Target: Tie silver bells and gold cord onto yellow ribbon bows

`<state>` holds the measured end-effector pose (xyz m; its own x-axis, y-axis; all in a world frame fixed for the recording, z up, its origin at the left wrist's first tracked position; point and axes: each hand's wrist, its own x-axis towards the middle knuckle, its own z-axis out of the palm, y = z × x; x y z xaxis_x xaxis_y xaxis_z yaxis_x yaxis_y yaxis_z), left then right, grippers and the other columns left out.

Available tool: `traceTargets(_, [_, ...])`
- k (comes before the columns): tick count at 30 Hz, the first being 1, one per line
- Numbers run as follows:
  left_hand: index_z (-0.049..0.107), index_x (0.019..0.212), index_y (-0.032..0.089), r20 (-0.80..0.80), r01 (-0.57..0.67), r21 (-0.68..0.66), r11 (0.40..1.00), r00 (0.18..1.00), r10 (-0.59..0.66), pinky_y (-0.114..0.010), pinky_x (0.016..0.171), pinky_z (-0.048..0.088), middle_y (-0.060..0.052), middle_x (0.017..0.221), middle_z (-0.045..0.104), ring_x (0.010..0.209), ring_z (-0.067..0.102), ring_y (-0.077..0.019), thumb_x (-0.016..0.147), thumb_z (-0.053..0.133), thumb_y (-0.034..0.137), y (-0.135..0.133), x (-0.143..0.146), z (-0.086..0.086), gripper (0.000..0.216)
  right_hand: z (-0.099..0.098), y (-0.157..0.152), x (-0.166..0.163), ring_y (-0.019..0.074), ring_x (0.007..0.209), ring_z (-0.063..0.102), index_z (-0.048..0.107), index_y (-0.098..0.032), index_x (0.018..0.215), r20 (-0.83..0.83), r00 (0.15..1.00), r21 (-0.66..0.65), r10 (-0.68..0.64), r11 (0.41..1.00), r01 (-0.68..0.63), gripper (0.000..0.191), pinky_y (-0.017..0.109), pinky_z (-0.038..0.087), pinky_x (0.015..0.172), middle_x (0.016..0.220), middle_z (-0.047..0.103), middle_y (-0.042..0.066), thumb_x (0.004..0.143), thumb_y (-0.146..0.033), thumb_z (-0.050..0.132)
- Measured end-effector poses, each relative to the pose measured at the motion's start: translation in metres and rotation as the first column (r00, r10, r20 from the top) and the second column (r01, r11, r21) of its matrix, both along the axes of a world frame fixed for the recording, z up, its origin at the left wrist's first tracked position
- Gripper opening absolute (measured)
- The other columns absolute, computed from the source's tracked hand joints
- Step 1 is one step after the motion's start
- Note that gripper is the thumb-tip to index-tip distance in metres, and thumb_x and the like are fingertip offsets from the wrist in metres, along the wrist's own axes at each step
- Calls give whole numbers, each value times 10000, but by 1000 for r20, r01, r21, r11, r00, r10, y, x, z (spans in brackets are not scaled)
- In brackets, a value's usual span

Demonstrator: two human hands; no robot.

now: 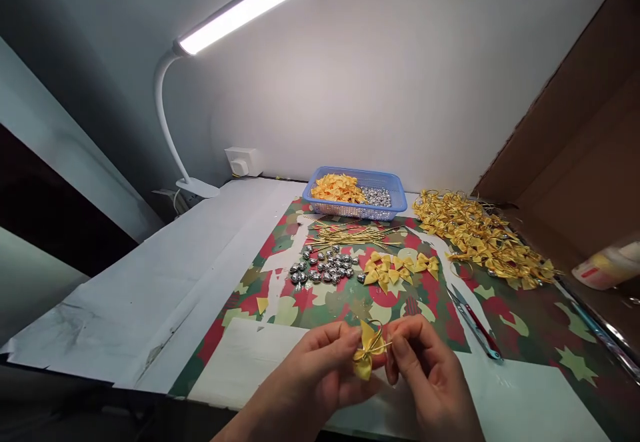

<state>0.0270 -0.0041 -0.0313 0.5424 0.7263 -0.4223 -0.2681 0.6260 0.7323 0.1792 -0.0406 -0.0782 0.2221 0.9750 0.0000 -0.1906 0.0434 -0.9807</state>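
Note:
A yellow ribbon bow (363,366) is pinched in my left hand (327,369), close to the table's front edge. Gold cord crosses the middle of the bow and forms a loop above it. My right hand (425,369) is closed, with thumb and forefinger on the end of the gold cord (383,347). Beyond my hands lie a scatter of silver bells (325,267) and a small group of loose yellow bows (397,269). Behind them is a bundle of gold cords (350,234). Whether a bell is on the held bow I cannot tell.
A blue basket (395,192) holds yellow bows and small silver pieces. At the right rises a heap of gold-corded bows (475,235), with tweezers (470,322) in front. A bottle (605,269) stands far right. A lit lamp (170,129) arches over the table's left.

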Motion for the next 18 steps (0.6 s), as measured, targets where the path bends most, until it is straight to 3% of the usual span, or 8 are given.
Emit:
traceTargets(3, [462, 634, 188, 18, -35, -21, 999, 999, 35, -268, 752, 511, -2, 747, 586, 796, 647, -169, 760, 860, 294, 0, 1, -1, 431, 4, -3, -2, 87, 580, 487, 587, -202, 729, -13, 999, 13, -35, 999, 35, 429, 201, 401, 562, 695, 521, -39, 878, -596, 667])
traceTargets(7, [423, 603, 190, 23, -76, 57, 995, 997, 75, -211, 643, 455, 47, 608, 544, 604, 533, -92, 708, 904, 233, 2, 5, -6, 495, 3, -5, -4, 93, 561, 452, 589, -201, 712, -24, 998, 21, -59, 998, 59, 417, 207, 377, 529, 683, 516, -37, 866, -576, 688])
traceTargets(12, [459, 647, 175, 38, -158, 94, 983, 987, 155, -174, 604, 427, 27, 679, 639, 611, 518, -67, 696, 920, 207, 1, 7, -10, 465, -2, -7, -11, 122, 698, 522, 654, -228, 740, 32, 983, 155, -182, 972, 175, 302, 221, 418, 653, 841, 588, -10, 891, -484, 704])
traceTargets(15, [559, 807, 174, 36, -205, 88, 975, 979, 202, -193, 651, 476, 34, 731, 671, 640, 588, -73, 685, 934, 210, -2, 9, -10, 396, -2, -8, -16, 145, 793, 557, 662, -244, 747, -25, 979, 223, -201, 954, 202, 277, 226, 445, 739, 829, 601, -7, 905, -469, 701])
traceTargets(18, [587, 1058, 201, 24, -235, 82, 969, 972, 233, -214, 653, 510, 32, 769, 702, 644, 649, -90, 673, 945, 215, -7, 13, -10, 526, -2, -5, -19, 116, 662, 524, 632, -228, 750, -101, 984, 191, -147, 968, 164, 319, 212, 442, 636, 759, 584, -21, 923, -493, 669])
